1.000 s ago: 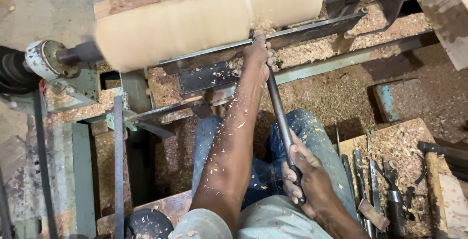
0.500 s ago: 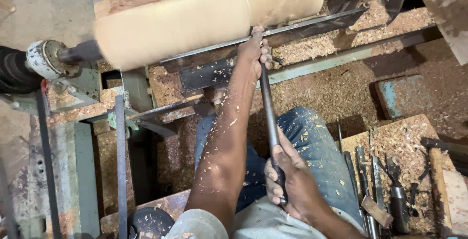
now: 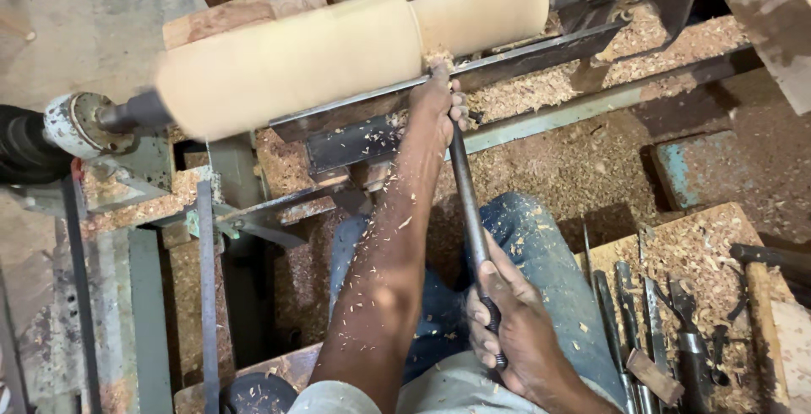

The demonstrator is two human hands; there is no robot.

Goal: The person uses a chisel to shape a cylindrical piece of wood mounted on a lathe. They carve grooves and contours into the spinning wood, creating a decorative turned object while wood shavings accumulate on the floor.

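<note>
A pale wooden cylinder [image 3: 338, 51] spins blurred on a lathe, wide at the left and stepped down to a narrower part at the right. A long dark metal turning chisel [image 3: 467, 203] runs from my lap up to the step. My left hand [image 3: 439, 106] wraps its front end and rests on the metal tool rest [image 3: 507, 63], right under the step. My right hand [image 3: 511, 329] grips the chisel's handle end close to my body, above my blue jeans. The cutting tip is hidden behind my left hand.
Sawdust and shavings cover the lathe bed [image 3: 591, 101] and the floor. At the right a wooden board [image 3: 710, 253] holds several chisels [image 3: 650, 321] and a hammer [image 3: 760, 279]. The lathe's drive end [image 3: 76, 127] sits at the left; metal frame bars [image 3: 207, 296] stand at lower left.
Both hands and the chisel have slid left along the tool rest, and the step in the cylinder has moved left with them. The narrower part at the right is longer now.
</note>
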